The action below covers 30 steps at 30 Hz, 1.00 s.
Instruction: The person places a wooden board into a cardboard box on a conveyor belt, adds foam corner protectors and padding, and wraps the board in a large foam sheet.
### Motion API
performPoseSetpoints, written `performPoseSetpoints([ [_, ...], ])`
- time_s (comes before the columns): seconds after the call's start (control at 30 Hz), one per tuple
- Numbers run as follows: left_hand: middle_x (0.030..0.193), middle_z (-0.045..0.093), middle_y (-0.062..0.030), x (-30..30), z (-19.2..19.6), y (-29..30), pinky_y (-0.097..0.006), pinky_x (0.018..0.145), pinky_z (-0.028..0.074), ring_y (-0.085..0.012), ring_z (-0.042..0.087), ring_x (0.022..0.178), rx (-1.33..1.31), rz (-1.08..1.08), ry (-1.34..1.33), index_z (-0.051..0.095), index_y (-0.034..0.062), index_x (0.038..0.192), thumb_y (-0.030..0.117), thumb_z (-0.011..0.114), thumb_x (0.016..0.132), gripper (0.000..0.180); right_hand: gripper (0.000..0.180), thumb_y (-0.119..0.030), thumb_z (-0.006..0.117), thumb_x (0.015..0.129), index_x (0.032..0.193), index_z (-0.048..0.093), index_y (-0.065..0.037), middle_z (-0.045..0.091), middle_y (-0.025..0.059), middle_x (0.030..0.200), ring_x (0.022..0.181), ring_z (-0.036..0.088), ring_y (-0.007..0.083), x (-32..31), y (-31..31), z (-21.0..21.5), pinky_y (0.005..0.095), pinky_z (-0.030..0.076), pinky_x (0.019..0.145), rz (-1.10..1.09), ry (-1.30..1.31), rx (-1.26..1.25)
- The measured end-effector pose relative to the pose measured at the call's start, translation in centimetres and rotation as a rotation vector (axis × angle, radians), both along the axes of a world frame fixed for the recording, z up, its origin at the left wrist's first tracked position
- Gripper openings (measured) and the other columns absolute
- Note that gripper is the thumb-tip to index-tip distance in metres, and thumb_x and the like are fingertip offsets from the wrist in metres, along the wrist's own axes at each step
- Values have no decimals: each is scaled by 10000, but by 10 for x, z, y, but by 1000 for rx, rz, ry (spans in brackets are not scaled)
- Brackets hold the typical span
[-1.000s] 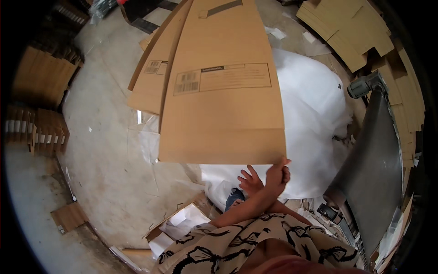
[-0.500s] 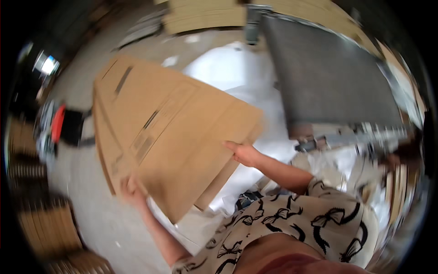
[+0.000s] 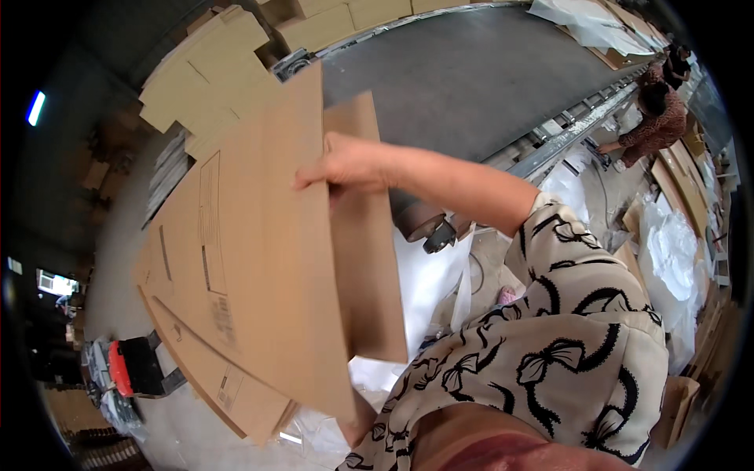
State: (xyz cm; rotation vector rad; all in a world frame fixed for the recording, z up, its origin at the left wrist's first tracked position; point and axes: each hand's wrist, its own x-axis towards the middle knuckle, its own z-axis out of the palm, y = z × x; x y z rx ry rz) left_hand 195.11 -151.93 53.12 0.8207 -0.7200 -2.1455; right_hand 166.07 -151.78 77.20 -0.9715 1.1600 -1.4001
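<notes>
The cardboard box (image 3: pixel 275 220) is stretching left from my right hand (image 3: pixel 345 161), which is pinching its edge, ideally firmly so no panel is buckling, while it's hiding my left hand, whose grip I'm not seeing.

carton (image 3: pixel 271 243): brown (black-printed) | shirt (image 3: pixel 542 345): cream, black-bow pattern | belt (image 3: pixel 455 78): grey

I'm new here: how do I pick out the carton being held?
Start at the wide dark conveyor belt along the top. Below and left of it is the big brown carton. Unlike the yellower cardboard stack behind it, this one's edge is gripped by the right hand.
</notes>
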Motion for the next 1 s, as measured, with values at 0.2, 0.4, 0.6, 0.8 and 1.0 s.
performPoseSetpoints([
  [0.2,954,597,-95,-154,24,99,-312,731,475,-205,576,846,-8,-321,-26,549,32,1016,306,481,854,325,306,-130,673,669,901,560,33,616,97,795,670,622,189,-137,100,52,310,528,499,-65,96,-201],
  [0.4,904,617,-89,-295,57,179,-303,711,479,-185,588,810,-116,-620,-69,586,45,966,287,510,840,283,329,-245,626,765,976,572,2,602,44,878,805,565,139,-343,218,104,266,454,724,-195,271,-196],
  [0.6,848,600,-117,-377,132,203,-359,741,434,-286,560,830,-1797,38,-331,623,42,737,103,700,660,125,296,-240,548,774,969,596,-23,606,128,790,667,557,187,-595,466,92,328,454,634,-1447,1350,283],
  [0.8,797,532,-108,-412,155,127,-375,709,404,-263,499,778,-2052,401,-879,589,32,817,332,774,585,422,457,-397,457,875,1173,477,-50,553,77,1072,974,519,151,-478,496,0,282,420,818,-1283,1052,148],
  [1.0,700,513,-76,-451,196,56,-333,633,428,-233,487,650,-1859,693,-840,515,9,926,366,805,547,596,502,-326,594,801,1221,432,-105,435,145,1239,1105,449,265,-385,432,20,360,364,917,-885,1189,-160],
])
